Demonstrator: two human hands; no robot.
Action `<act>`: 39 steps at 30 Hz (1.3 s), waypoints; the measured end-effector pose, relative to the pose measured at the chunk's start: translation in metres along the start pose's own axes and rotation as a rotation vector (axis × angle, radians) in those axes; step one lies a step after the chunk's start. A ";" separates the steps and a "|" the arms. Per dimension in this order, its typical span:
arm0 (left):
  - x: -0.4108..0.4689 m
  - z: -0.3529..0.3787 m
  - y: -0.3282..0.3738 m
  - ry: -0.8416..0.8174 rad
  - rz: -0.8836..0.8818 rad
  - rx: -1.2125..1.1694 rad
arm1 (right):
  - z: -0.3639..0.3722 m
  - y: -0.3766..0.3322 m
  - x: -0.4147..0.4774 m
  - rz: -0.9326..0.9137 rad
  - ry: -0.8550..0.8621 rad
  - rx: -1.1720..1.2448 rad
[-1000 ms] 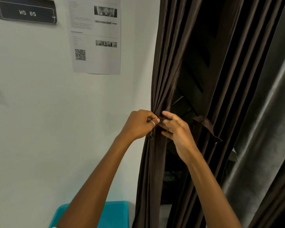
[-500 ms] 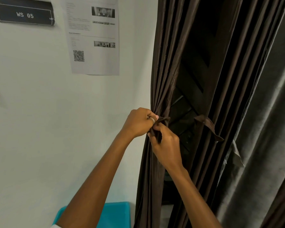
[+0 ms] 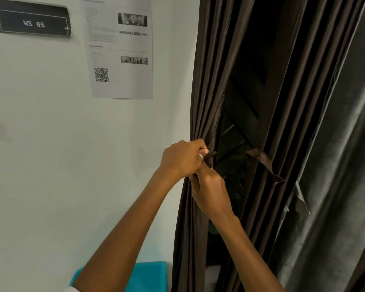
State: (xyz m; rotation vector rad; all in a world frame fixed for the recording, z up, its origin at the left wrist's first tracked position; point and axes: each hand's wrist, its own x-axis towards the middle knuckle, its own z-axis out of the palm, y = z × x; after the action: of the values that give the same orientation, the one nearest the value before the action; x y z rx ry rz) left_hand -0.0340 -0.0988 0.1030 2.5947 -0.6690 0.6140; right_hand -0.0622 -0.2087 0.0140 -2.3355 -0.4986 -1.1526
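I judge the step in hand to be tying back the brown curtain [image 3: 200, 102] nearest the wall. Both hands meet at its gathered folds. The left hand [image 3: 183, 159] is curled round the bunched cloth and pinches the thin strap [image 3: 211, 153]. The right hand [image 3: 211, 190], touching it just below, pinches what seems the strap's hanging end. Next, I think, that end needs pulling snug without loosening the bunch.
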 end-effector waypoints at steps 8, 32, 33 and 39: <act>0.005 0.003 -0.031 -0.093 0.078 -0.101 | -0.049 0.015 0.020 0.035 0.068 -0.081; -0.020 0.012 -0.038 0.052 0.085 -0.450 | -0.041 0.027 0.063 0.051 0.007 0.080; -0.021 0.013 -0.038 0.058 0.081 -0.464 | -0.040 0.027 0.063 0.043 0.016 0.077; -0.021 0.016 -0.037 0.061 0.058 -0.536 | -0.035 0.029 0.050 0.008 -0.044 0.049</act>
State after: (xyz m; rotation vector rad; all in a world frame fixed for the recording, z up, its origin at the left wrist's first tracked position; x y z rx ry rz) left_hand -0.0259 -0.0692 0.0696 2.0590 -0.7688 0.4514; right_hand -0.0408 -0.2467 0.0657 -2.3227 -0.5271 -1.0759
